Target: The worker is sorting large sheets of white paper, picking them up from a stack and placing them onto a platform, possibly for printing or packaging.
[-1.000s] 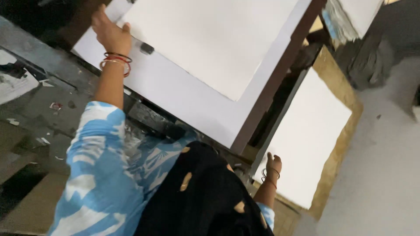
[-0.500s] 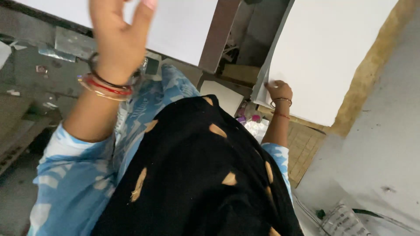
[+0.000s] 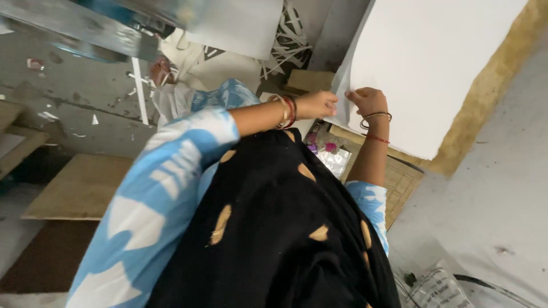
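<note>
A stack of large white sheets (image 3: 434, 68) lies on a brown board (image 3: 485, 91) at the upper right. My left hand (image 3: 319, 104), with bangles at the wrist, reaches across my body and pinches the near corner edge of the top sheet. My right hand (image 3: 368, 101), with thin bracelets, rests right beside it with its fingers curled on the same corner. The two hands are almost touching. My blue-and-white sleeves and black cloth with tan marks fill the lower middle of the view.
A metal table edge (image 3: 85, 23) runs along the upper left, another white sheet (image 3: 240, 25) beside it. White paper strips (image 3: 285, 51) litter the floor. A wooden board (image 3: 80, 188) lies at left, shiny packets (image 3: 328, 154) below my hands, a printed bag (image 3: 439, 285) at bottom right.
My left hand left the sheet on the table and swung down and right to the stack's corner, joining my right hand. The view has turned toward the stack.
</note>
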